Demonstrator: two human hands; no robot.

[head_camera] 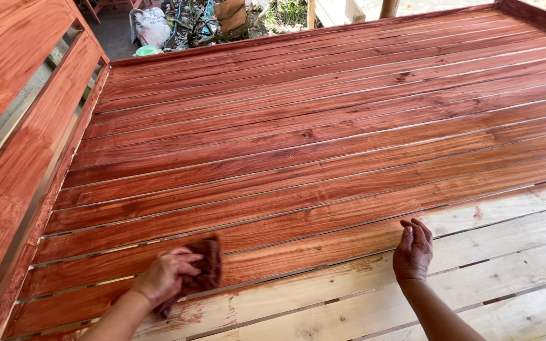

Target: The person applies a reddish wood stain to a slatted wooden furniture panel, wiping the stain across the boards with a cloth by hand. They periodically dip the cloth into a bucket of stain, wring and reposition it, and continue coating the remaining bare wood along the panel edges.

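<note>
A large slatted wooden platform (323, 126) fills the view, most of its planks stained glossy red-brown. The nearest planks (475, 290) are pale bare wood. My left hand (162, 278) grips a dark red-brown rag (206, 268) and presses it on a plank at the edge of the stained area, near the lower left. My right hand (412, 252) rests flat on the boundary between stained and bare wood, fingers together, holding nothing.
A stained wooden backrest with slats (14, 145) rises along the left side. Beyond the far edge lie a white sack (151, 26), a green bowl (146, 50), a cardboard box (230, 14) and tangled clutter on the ground.
</note>
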